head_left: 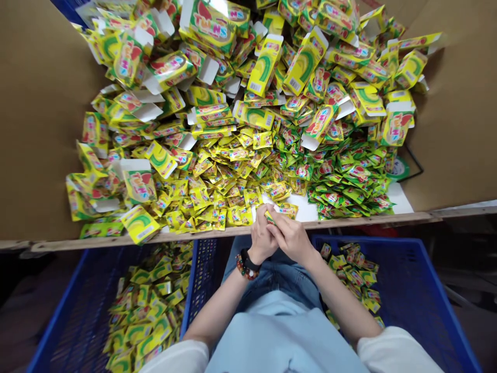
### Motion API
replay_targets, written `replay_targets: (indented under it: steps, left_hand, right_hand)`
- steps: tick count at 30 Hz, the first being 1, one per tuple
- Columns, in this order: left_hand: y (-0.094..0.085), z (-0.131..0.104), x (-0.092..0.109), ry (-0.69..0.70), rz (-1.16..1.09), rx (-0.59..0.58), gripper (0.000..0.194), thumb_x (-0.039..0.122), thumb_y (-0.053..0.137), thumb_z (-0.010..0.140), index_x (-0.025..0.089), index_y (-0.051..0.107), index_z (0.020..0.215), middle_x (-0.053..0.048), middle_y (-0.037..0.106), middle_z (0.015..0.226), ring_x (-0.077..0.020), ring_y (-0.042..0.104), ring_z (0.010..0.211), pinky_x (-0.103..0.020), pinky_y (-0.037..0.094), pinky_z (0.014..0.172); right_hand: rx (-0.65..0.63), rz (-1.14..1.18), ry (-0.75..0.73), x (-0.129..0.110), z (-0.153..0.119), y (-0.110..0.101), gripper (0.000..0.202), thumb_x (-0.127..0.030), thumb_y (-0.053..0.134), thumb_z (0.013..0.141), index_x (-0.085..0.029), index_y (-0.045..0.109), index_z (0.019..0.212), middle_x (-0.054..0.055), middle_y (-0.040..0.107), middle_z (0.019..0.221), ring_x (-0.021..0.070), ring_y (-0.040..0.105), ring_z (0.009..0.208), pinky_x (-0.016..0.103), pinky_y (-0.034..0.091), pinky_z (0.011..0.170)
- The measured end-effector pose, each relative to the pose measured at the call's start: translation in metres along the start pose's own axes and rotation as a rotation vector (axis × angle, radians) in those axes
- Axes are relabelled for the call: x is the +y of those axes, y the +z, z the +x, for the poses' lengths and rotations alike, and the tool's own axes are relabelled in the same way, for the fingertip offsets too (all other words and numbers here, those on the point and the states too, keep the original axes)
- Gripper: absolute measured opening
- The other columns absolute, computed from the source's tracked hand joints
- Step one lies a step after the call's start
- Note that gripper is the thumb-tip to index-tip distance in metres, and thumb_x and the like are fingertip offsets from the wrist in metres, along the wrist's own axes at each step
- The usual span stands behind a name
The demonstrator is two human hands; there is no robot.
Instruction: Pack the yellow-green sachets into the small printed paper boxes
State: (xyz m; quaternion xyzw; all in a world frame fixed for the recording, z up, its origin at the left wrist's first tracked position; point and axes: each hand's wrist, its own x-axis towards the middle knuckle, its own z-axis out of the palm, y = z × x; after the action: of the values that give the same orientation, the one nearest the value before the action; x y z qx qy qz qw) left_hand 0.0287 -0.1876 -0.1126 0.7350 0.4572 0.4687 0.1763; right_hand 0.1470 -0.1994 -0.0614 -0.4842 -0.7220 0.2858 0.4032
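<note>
My left hand (261, 236) and my right hand (292, 237) meet at the table's front edge, fingers closed together around a small yellow-green candy box (269, 216). Most of that box is hidden by the fingers, with a white end just showing. Right behind my hands lie yellow candy sachets (277, 190) in a loose heap. Green candy sachets (349, 186) are piled to the right. Open printed cartons (264, 65) with white flaps stand heaped at the back, and several more lie to the left. My left wrist wears a dark band and beads.
Cardboard walls (42, 129) rise at left and right. A wooden strip (217, 233) edges the table. Below stand a left blue crate (73, 305) and a right blue crate (423, 300), both with filled small boxes. A green round object (399, 168) sits by the right wall.
</note>
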Motion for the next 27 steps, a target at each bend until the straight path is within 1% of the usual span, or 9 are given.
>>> replay_targets:
  steps: [4,6,8,11,13,17,21,24,27]
  left_hand:
    - [-0.004,0.0,0.006,0.051,-0.023,-0.048,0.047,0.033,0.039,0.096,0.018,0.034,0.14,-0.02,0.054,0.13,-0.0295,0.056,0.124,-0.047,0.051,0.098]
    - [-0.011,0.001,0.01,0.104,-0.04,-0.129,0.06,0.045,0.052,0.091,0.018,0.033,0.141,-0.02,0.051,0.135,-0.0316,0.051,0.129,-0.051,0.047,0.103]
    - [-0.023,0.002,0.012,0.117,-0.029,-0.208,0.074,0.055,0.065,0.082,0.017,0.037,0.14,-0.019,0.052,0.136,-0.0327,0.051,0.128,-0.051,0.045,0.104]
    - [-0.04,0.005,0.007,0.011,0.08,-0.177,0.045,0.046,0.063,0.087,0.019,0.056,0.123,-0.013,0.063,0.12,-0.027,0.058,0.113,-0.044,0.048,0.097]
    - [-0.046,0.01,0.001,-0.067,0.182,-0.126,0.022,0.034,0.056,0.093,0.02,0.065,0.106,-0.009,0.067,0.105,-0.0236,0.06,0.1,-0.039,0.049,0.09]
    - [-0.035,0.031,0.002,-0.126,0.328,-0.274,0.018,0.025,0.054,0.093,0.019,0.07,0.088,-0.006,0.07,0.092,-0.0225,0.06,0.09,-0.036,0.048,0.083]
    - [-0.006,0.053,0.019,-0.161,0.485,-0.546,0.017,0.027,0.056,0.092,0.018,0.07,0.097,-0.01,0.068,0.099,-0.0259,0.06,0.098,-0.037,0.049,0.084]
    - [0.012,0.063,0.028,-0.227,0.603,-0.642,0.031,0.034,0.063,0.088,0.013,0.063,0.112,-0.016,0.063,0.112,-0.0303,0.058,0.106,-0.037,0.051,0.08]
    - [0.021,0.068,0.028,-0.265,0.586,-0.684,0.039,0.029,0.065,0.086,0.012,0.056,0.12,-0.017,0.061,0.117,-0.0288,0.058,0.109,-0.036,0.051,0.083]
  right_hand:
    - [-0.001,-0.178,-0.083,-0.002,-0.013,-0.001,0.041,-0.029,0.039,0.099,-0.021,0.061,0.133,0.012,0.075,0.106,0.0229,0.072,0.092,0.034,0.059,0.081]
    - [0.011,-0.261,-0.06,-0.004,-0.028,-0.019,0.04,-0.027,0.038,0.099,-0.022,0.064,0.129,0.011,0.075,0.105,0.0213,0.072,0.089,0.031,0.058,0.078]
    - [0.036,-0.442,0.101,-0.004,-0.048,-0.049,0.038,-0.025,0.039,0.098,-0.022,0.068,0.124,0.011,0.075,0.106,0.0214,0.072,0.085,0.031,0.057,0.076]
    - [0.056,-0.808,0.41,0.004,-0.067,-0.093,0.031,-0.031,0.049,0.095,-0.021,0.072,0.113,0.012,0.076,0.098,0.0254,0.071,0.084,0.034,0.053,0.071]
    - [0.082,-0.914,0.41,0.016,-0.06,-0.108,0.031,-0.03,0.051,0.094,-0.019,0.071,0.114,0.014,0.074,0.107,0.0274,0.067,0.095,0.035,0.051,0.076]
    - [0.149,-1.025,0.361,0.052,-0.005,-0.098,0.03,-0.016,0.046,0.092,-0.016,0.073,0.105,0.017,0.07,0.101,0.0296,0.057,0.097,0.039,0.043,0.076]
    - [0.113,-1.054,0.326,0.075,0.038,-0.079,0.028,-0.01,0.046,0.089,-0.012,0.073,0.084,0.02,0.068,0.099,0.0312,0.053,0.098,0.045,0.037,0.081]
    - [0.237,-0.85,0.227,0.079,0.036,-0.078,0.023,-0.014,0.046,0.09,-0.014,0.069,0.088,0.016,0.07,0.096,0.0283,0.057,0.098,0.046,0.037,0.089]
    - [0.311,-0.447,0.217,0.077,0.021,-0.08,0.023,-0.024,0.044,0.092,-0.017,0.064,0.1,0.009,0.07,0.09,0.0224,0.061,0.085,0.037,0.044,0.083]
